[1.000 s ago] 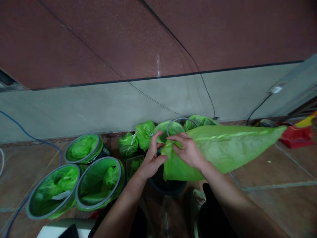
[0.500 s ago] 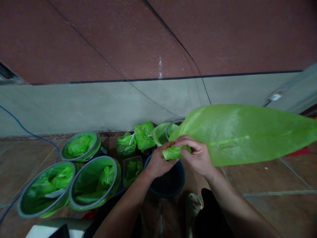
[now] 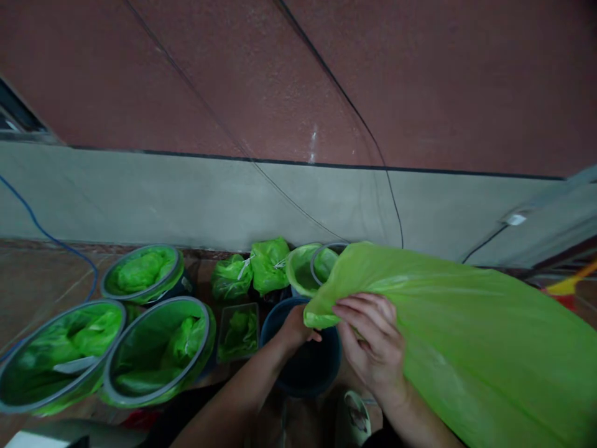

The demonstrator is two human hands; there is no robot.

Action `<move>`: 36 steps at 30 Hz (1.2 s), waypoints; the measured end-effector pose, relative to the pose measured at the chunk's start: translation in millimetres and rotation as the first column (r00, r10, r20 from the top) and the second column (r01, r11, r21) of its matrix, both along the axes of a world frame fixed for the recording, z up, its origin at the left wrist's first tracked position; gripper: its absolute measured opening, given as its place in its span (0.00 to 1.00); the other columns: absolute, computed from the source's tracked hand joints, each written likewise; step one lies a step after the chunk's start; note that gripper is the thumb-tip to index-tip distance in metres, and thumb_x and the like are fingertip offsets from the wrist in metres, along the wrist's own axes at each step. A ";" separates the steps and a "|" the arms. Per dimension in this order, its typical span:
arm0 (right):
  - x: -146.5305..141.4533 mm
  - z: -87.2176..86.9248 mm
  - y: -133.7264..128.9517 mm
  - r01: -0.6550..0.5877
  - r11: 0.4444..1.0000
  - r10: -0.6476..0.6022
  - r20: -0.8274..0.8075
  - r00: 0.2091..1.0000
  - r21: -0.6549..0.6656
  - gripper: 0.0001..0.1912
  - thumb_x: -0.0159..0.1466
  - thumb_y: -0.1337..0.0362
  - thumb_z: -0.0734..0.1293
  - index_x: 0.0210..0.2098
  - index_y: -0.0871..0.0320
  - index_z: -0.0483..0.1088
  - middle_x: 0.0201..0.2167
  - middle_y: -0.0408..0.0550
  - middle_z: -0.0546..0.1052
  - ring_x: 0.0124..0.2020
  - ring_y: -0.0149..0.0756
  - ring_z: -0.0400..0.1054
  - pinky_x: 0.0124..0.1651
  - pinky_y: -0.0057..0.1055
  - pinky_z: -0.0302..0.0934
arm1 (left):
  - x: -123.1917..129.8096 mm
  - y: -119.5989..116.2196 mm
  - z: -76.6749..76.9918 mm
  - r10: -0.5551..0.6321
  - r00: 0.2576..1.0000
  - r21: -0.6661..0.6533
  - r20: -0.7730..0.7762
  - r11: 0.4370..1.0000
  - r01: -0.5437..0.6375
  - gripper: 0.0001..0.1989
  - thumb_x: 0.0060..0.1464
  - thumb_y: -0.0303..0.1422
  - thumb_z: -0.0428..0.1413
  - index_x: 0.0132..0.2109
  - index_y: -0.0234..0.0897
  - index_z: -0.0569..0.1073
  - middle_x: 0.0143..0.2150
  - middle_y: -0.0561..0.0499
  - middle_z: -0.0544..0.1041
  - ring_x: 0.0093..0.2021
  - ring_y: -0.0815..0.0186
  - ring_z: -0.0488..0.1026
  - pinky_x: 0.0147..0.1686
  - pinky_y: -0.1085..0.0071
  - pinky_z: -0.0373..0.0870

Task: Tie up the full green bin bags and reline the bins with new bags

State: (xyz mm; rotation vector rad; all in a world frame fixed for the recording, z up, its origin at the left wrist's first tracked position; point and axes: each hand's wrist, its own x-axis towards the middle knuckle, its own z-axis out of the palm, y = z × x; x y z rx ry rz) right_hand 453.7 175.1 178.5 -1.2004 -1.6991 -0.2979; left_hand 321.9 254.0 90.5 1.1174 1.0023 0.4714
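Floor (image 3: 23, 270) beside wall (image 3: 233, 199): green bag (image 3: 471, 330) held partly over blue bin (image 3: 328, 364).
End pinched by right hand (image 3: 375, 339); grip of left hand (image 3: 293, 328) cannot be told; if the pinch is loosened, the bag could be dropped.

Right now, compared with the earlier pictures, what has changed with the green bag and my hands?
The green bag spreads wider, its far end now past the picture's right edge, and covers less of the blue bucket. The left hand is lower, over the bucket; its hold on the bag is unclear. The right hand still holds the bag near one end. Lined bins and tied bags stayed put.
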 end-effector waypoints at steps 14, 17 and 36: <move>-65.0 -19.3 -30.0 -0.260 0.963 0.257 -0.040 0.966 -0.075 0.07 0.66 0.72 0.66 0.39 0.56 0.76 0.35 0.44 0.82 0.38 0.37 0.71 0.46 0.39 0.62 | -12.3 28.0 34.6 0.049 0.871 -0.531 0.489 0.809 0.253 0.23 0.55 0.47 0.57 0.44 0.30 0.80 0.33 0.42 0.83 0.36 0.55 0.80 0.44 0.60 0.75; -68.8 -24.3 -31.7 -0.283 0.953 0.282 -0.024 0.959 -0.109 0.08 0.67 0.71 0.65 0.38 0.56 0.76 0.33 0.43 0.81 0.38 0.35 0.70 0.45 0.38 0.61 | -17.5 32.5 34.2 0.011 0.886 -0.442 0.464 0.870 0.220 0.18 0.45 0.32 0.62 0.45 0.31 0.79 0.35 0.45 0.83 0.34 0.58 0.80 0.40 0.64 0.75; 15.2 16.6 -8.7 0.225 0.904 -0.317 -0.219 0.923 -0.362 0.20 0.63 0.57 0.69 0.54 0.55 0.73 0.57 0.54 0.73 0.60 0.49 0.67 0.62 0.50 0.62 | -74.4 67.7 13.3 0.611 0.785 0.364 -0.102 0.757 -0.542 0.08 0.40 0.23 0.54 0.27 0.38 0.76 0.24 0.54 0.74 0.28 0.64 0.71 0.31 0.71 0.65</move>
